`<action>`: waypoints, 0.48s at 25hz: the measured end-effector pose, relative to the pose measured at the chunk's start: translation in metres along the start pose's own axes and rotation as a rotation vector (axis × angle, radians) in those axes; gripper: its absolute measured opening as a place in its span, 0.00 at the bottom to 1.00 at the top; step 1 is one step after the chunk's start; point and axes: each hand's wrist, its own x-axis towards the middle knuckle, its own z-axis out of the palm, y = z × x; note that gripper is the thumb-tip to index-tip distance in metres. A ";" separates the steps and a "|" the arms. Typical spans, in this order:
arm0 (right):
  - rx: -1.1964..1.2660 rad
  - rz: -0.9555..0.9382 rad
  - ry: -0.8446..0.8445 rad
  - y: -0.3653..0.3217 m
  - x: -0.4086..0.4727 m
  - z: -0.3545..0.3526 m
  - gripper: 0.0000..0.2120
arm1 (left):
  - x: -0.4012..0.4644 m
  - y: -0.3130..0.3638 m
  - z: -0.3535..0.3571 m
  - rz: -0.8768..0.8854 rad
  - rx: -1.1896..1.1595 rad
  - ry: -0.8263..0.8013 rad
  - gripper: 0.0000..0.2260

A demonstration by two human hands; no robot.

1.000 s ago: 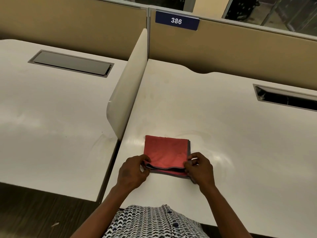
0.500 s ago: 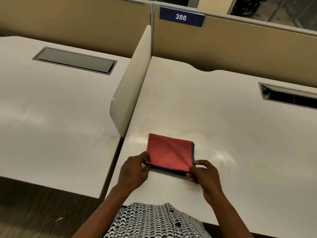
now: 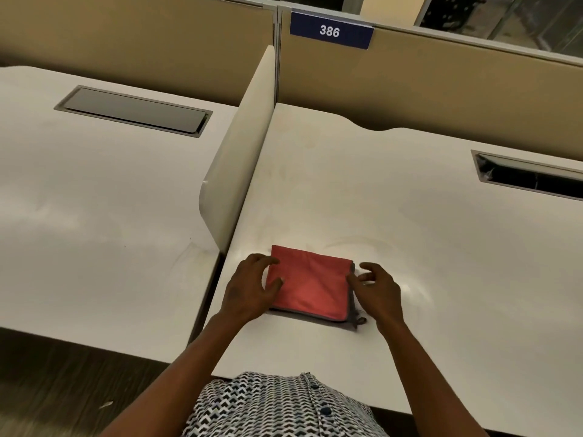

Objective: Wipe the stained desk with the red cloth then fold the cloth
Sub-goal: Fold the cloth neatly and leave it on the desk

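Note:
The red cloth (image 3: 310,283) with a grey edge lies folded into a small flat rectangle near the front left of the white desk (image 3: 410,247). My left hand (image 3: 249,287) rests at its left side, fingers spread and thumb lying on the fabric. My right hand (image 3: 377,290) hovers at its right side with fingers apart, fingertips touching the cloth's right edge. Neither hand grips the cloth. Faint curved smear marks show on the desk just behind the cloth.
A low white divider (image 3: 243,159) separates this desk from the neighbouring desk (image 3: 94,216) on the left. Each desk has a recessed cable tray (image 3: 533,176). Tan partition walls with a blue 386 sign (image 3: 329,30) close off the back.
Both hands let go of the cloth's near corners and opened, shifting forward to its left and right sides. The cloth now lies flat on the desk.

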 end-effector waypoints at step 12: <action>0.096 -0.220 -0.138 -0.018 0.018 0.011 0.08 | 0.061 0.014 -0.002 -0.145 0.157 -0.090 0.09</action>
